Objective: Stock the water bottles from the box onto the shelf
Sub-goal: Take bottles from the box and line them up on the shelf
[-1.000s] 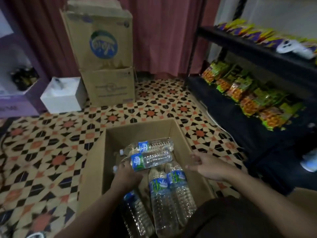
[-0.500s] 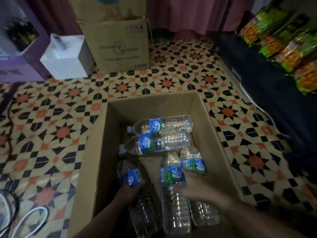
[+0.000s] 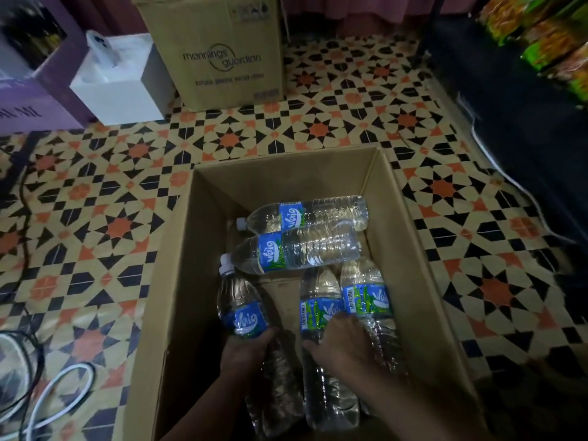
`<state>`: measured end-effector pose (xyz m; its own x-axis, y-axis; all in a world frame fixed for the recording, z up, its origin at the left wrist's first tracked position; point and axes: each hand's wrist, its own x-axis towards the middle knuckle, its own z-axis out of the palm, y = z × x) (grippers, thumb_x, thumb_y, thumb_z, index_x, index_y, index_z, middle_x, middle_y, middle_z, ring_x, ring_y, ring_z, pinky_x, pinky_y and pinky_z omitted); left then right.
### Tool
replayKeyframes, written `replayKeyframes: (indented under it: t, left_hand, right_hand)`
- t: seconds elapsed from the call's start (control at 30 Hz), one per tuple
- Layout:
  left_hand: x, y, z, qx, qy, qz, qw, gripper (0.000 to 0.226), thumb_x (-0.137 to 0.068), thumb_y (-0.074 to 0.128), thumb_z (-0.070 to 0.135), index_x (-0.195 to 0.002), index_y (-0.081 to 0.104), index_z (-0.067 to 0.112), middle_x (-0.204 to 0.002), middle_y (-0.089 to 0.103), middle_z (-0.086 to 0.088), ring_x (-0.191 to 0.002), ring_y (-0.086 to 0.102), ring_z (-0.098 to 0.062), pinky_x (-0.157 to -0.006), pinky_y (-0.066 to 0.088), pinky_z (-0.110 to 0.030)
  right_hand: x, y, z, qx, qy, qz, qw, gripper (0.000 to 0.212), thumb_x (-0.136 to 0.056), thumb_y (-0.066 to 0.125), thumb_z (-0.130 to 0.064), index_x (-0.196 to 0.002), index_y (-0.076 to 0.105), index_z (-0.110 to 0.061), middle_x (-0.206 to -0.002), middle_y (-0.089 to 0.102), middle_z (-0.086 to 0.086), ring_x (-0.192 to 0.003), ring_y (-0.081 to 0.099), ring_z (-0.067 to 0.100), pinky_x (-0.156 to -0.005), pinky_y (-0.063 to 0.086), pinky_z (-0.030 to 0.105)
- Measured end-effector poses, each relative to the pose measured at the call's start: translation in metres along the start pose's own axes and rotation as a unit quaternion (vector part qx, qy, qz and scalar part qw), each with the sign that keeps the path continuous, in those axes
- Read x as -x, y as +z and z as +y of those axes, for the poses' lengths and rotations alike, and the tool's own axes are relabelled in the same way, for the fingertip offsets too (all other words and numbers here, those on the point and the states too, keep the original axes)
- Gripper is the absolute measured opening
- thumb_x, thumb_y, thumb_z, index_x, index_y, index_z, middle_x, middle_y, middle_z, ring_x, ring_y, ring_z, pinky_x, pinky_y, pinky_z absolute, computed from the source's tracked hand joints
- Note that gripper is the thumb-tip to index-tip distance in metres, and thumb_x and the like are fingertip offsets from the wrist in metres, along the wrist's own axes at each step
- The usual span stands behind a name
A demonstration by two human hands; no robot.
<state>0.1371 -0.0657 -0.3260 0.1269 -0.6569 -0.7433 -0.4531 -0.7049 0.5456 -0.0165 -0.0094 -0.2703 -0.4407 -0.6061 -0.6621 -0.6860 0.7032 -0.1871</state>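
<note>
An open cardboard box [image 3: 178,281] sits on the patterned floor and holds several clear water bottles with blue labels. Two bottles [image 3: 305,249] lie crosswise at the far end. My left hand [image 3: 246,351] grips the left bottle [image 3: 241,300] around its middle, just below the label. My right hand [image 3: 342,343] curls over the middle bottle [image 3: 319,300], with its fingers reaching onto the right bottle [image 3: 366,291] beside it. The dark shelf [image 3: 509,100] stands at the far right.
A tall brown carton [image 3: 222,58] and a white box [image 3: 117,87] stand behind the open box. A purple unit [image 3: 28,100] is at the far left. Snack packets [image 3: 553,43] lie on the shelf. Cables [image 3: 47,393] lie on the floor at bottom left.
The view has tilted down toward the box. My left hand moved from the crosswise bottle to the left bottle. My right hand went from the box's rim down onto the middle bottle.
</note>
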Motion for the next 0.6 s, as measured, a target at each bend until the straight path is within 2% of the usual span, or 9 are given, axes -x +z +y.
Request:
replayKeyframes:
  t: [0.13, 0.27, 0.33, 0.4, 0.47, 0.53, 0.6]
  left_hand:
    - [0.000, -0.008, 0.000, 0.000, -0.003, -0.008, 1.000, 0.020, -0.070, 0.086, 0.023, -0.078, 0.070, 0.015, -0.071, 0.070, -0.003, -0.069, 0.067, -0.022, -0.079, 0.056, -0.037]
    - [-0.001, -0.005, 0.002, 0.042, 0.003, -0.020, 0.999, 0.018, -0.075, 0.081, 0.009, -0.086, 0.066, 0.008, -0.069, 0.065, -0.003, -0.064, 0.060, -0.019, -0.072, 0.049, -0.031]
    - [0.002, -0.001, 0.004, 0.065, 0.003, -0.022, 0.998, 0.018, -0.076, 0.080, 0.010, -0.088, 0.066, 0.008, -0.069, 0.063, -0.001, -0.063, 0.058, -0.017, -0.065, 0.046, -0.027]
    - [0.008, 0.002, 0.008, 0.079, 0.002, -0.030, 0.996, 0.019, -0.076, 0.081, 0.013, -0.082, 0.063, 0.012, -0.069, 0.062, -0.001, -0.061, 0.057, -0.014, -0.052, 0.041, -0.023]
    - [0.009, 0.002, 0.009, 0.107, -0.008, -0.044, 0.993, 0.025, -0.074, 0.083, 0.016, -0.079, 0.058, 0.017, -0.073, 0.062, -0.001, -0.063, 0.057, -0.014, -0.052, 0.038, -0.024]
    - [0.008, 0.001, 0.009, 0.109, -0.013, -0.043, 0.993, 0.030, -0.070, 0.085, 0.020, -0.084, 0.059, 0.016, -0.078, 0.064, -0.003, -0.068, 0.058, -0.017, -0.057, 0.040, -0.026]
    - [0.006, 0.001, 0.007, 0.094, -0.018, -0.040, 0.995, 0.035, -0.069, 0.086, 0.022, -0.094, 0.064, 0.011, -0.080, 0.067, -0.006, -0.070, 0.062, -0.019, -0.057, 0.043, -0.026]
  right_hand:
    - [0.004, 0.003, 0.001, -0.056, 0.009, -0.007, 0.998, 0.094, -0.079, 0.073, -0.056, -0.143, 0.025, -0.007, -0.137, 0.049, 0.013, -0.128, 0.050, 0.030, -0.098, 0.045, 0.035]
    - [0.001, -0.003, 0.002, -0.076, 0.028, -0.018, 0.997, 0.106, -0.076, 0.078, -0.054, -0.148, 0.016, -0.007, -0.142, 0.050, 0.011, -0.129, 0.050, 0.030, -0.098, 0.045, 0.035]
    - [-0.001, -0.006, 0.004, -0.071, 0.041, -0.031, 0.996, 0.107, -0.073, 0.079, -0.056, -0.149, 0.024, -0.004, -0.145, 0.048, 0.010, -0.132, 0.049, 0.029, -0.098, 0.045, 0.035]
    - [-0.001, -0.009, 0.004, -0.058, 0.034, -0.042, 0.997, 0.093, -0.072, 0.078, -0.058, -0.140, 0.042, -0.006, -0.142, 0.051, 0.008, -0.129, 0.052, 0.027, -0.095, 0.047, 0.033]
    - [-0.004, -0.008, 0.004, -0.063, 0.034, -0.038, 0.997, 0.087, -0.071, 0.079, -0.059, -0.134, 0.050, -0.007, -0.138, 0.054, 0.008, -0.126, 0.054, 0.026, -0.092, 0.048, 0.031]
    - [-0.007, -0.005, 0.004, -0.091, 0.047, -0.036, 0.994, 0.097, -0.070, 0.079, -0.060, -0.140, 0.043, -0.003, -0.141, 0.051, 0.010, -0.128, 0.052, 0.027, -0.095, 0.047, 0.031]
    - [-0.009, 0.003, 0.006, -0.153, 0.059, -0.058, 0.985, 0.109, -0.073, 0.078, -0.057, -0.148, 0.022, -0.002, -0.147, 0.043, 0.011, -0.133, 0.047, 0.029, -0.100, 0.043, 0.030]
